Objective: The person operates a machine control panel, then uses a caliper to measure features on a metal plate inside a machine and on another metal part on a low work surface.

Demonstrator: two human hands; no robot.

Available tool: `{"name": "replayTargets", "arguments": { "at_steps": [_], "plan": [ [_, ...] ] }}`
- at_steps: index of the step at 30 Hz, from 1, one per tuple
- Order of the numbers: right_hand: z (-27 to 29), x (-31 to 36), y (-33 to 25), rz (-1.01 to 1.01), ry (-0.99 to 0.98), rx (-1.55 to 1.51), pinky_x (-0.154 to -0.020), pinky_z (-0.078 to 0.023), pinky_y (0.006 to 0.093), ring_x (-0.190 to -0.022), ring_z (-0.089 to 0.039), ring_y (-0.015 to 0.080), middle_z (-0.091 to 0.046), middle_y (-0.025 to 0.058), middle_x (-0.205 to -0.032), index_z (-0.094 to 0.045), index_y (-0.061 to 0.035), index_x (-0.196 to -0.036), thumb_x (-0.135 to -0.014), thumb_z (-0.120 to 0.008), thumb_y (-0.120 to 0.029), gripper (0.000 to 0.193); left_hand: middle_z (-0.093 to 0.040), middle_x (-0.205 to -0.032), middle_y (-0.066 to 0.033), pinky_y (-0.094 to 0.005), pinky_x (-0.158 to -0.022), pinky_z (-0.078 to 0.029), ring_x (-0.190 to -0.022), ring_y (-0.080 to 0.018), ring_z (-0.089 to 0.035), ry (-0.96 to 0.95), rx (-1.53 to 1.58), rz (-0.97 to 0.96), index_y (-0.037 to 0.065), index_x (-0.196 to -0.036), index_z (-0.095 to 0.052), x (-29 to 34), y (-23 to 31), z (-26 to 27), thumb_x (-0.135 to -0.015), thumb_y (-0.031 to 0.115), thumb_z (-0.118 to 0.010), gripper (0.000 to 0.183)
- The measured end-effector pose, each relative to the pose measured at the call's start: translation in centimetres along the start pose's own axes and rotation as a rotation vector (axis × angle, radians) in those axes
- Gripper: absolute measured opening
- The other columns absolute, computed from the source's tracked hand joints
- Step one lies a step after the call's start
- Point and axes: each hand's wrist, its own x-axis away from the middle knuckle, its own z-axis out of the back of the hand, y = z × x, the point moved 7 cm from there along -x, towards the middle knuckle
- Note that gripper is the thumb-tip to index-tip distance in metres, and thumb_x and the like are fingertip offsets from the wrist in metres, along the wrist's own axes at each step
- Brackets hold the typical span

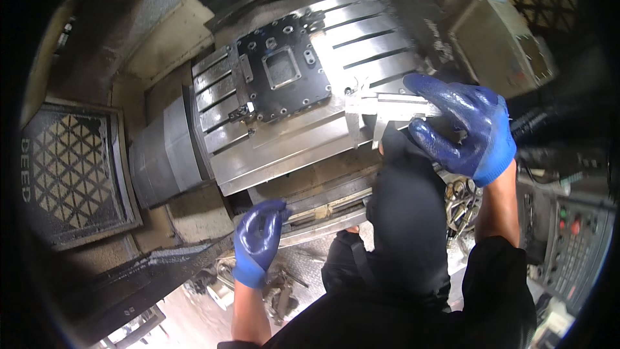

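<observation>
My right hand [466,130], in a blue coated glove, is closed around a silver vernier caliper [395,108]. The caliper lies level over the slotted metal machine table [274,155], its jaws apart and pointing toward me. Left of them, a black square plate [316,84] with a square opening and several bolt holes is fixed on the table. My left hand [257,240], gloved alike, is at the machine's front edge [323,213], lower left. Its fingers are curled and pressed together; whatever they hold, if anything, is hidden.
A black cloth-covered shape [410,220] covers the middle foreground. Left stands a panel with a triangular lattice [68,168]. A control panel with buttons [578,245] is at the right. Metal parts [462,203] lie below my right hand, more tools [281,294] near my left forearm.
</observation>
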Motion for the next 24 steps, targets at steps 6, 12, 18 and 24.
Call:
{"name": "replayTargets", "arguments": {
  "at_steps": [6,12,18,24],
  "plan": [
    [10.0,7.7,-10.8,-0.01,-0.045,0.23,-0.066,-0.056,0.0379,-0.076,-0.073,0.0329,-0.077,0.0162,-0.1,-0.072,-0.0006,-0.121,-0.07,-0.084,-0.01,0.053,-0.069,-0.124,-0.014,-0.0319,-0.098,-0.053,-0.108,-0.0193,-0.069,-0.334,0.166,-0.324,-0.003,-0.14,-0.056,4.5,15.8,-9.4,-0.093,-0.004,-0.069,0.048],
    [15.6,13.7,-14.7,-0.098,0.045,0.305,-0.058,-0.051,0.0388,-0.066,-0.068,0.031,-0.071,0.0104,-0.081,-0.072,-0.0062,-0.123,-0.073,-0.083,-0.019,0.052,-0.073,-0.103,-0.0117,-0.0284,-0.084,-0.056,-0.095,-0.0146,-0.071,-0.547,0.18,-0.315,-0.009,-0.119,-0.066,11.0,20.7,-15.3,-0.092,-0.006,-0.07,0.028],
    [19.0,21.1,-14.7,-0.275,0.186,0.311,-0.054,-0.049,0.039,-0.062,-0.066,0.0271,-0.066,0.0056,-0.072,-0.071,-0.0125,-0.122,-0.08,-0.08,-0.029,0.046,-0.074,-0.1,-0.0086,-0.0271,-0.082,-0.054,-0.09,-0.0115,-0.068,-0.806,0.062,-0.262,-0.006,-0.117,-0.069,13.9,22.0,-21.4,-0.095,-0.004,-0.065,0.023],
    [20.1,30.2,-14.9,-0.47,0.292,0.411,-0.055,-0.049,0.039,-0.062,-0.066,0.0253,-0.068,0.005,-0.077,-0.071,-0.015,-0.121,-0.082,-0.079,-0.032,0.044,-0.072,-0.097,-0.0084,-0.028,-0.082,-0.053,-0.09,-0.0129,-0.067,-0.882,-0.162,-0.4,-0.005,-0.111,-0.067,17.3,21.0,-28.6,-0.094,0.0,-0.067,0.018]
  ]
}}
